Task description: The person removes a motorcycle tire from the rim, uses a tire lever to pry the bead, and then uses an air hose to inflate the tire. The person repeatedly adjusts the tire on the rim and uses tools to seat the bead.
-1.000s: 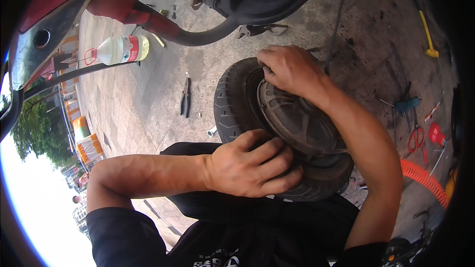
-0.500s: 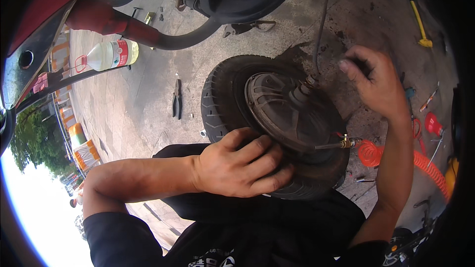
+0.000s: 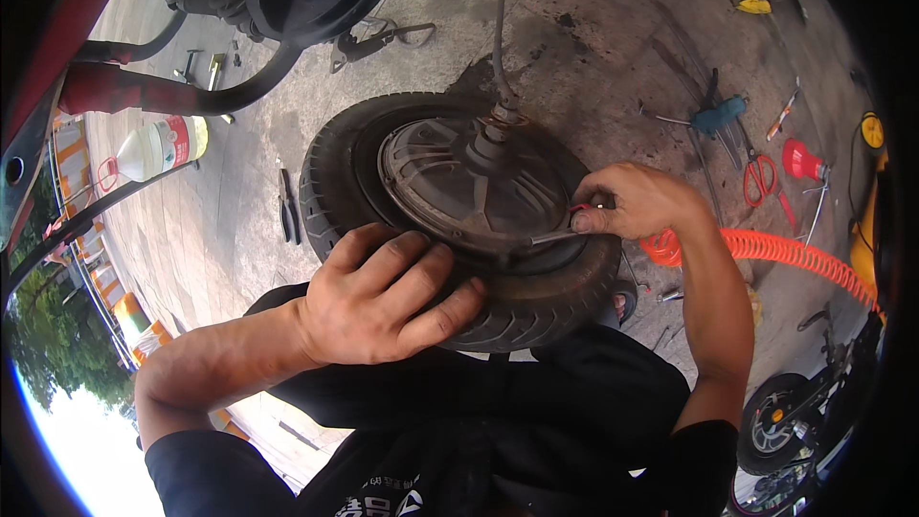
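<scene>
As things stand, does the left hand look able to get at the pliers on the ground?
Probably yes: the left hand lies on the tyre, the pliers lie on the ground just past the tyre's left edge, and no other thing shows between them. It would have to leave the tyre.

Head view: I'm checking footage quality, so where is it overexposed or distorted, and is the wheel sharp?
Head view, lower left: the sky is blown out to white; head view, left rim: the barriers look slanted by the fisheye lens; head view, middle: the wheel looks fairly sharp.
</scene>
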The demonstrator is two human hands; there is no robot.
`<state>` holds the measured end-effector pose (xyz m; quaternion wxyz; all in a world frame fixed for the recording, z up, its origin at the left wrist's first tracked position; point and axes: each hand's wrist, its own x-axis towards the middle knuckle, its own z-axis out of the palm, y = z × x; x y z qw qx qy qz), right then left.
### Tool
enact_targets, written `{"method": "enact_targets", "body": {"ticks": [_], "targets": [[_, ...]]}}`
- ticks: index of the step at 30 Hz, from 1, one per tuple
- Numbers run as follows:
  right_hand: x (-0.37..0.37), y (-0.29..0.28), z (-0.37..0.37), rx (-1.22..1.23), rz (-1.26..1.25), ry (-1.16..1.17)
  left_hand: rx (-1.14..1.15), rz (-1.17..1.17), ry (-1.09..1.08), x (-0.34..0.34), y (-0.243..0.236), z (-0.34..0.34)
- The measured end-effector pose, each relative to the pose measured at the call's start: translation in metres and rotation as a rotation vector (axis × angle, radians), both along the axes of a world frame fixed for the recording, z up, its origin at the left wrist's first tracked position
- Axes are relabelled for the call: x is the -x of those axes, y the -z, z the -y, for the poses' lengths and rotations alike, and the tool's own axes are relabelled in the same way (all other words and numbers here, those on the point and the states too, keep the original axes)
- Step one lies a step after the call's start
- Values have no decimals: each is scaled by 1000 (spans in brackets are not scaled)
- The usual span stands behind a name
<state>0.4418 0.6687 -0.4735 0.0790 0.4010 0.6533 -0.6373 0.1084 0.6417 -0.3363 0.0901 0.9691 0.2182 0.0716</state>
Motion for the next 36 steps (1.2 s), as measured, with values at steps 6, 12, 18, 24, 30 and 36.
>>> {"method": "enact_targets", "body": {"ticks": [6, 12, 18, 24, 30, 36], "targets": [[7, 1, 5, -17, -5, 9, -9, 34, -5, -1, 2, 2], [6, -2, 6, -7, 28, 40, -3, 18, -10, -1, 1, 1], [3, -4, 9, -76, 19, 76, 40, 35, 11, -1, 1, -1], [2, -4, 13, -71, 32, 94, 5, 10, -15, -3, -1, 0], [-4, -9, 11, -64, -1, 118, 56, 19, 17, -3, -2, -2], [-6, -11, 13, -88, 18, 109, 68, -2, 27, -3, -4, -2]]}}
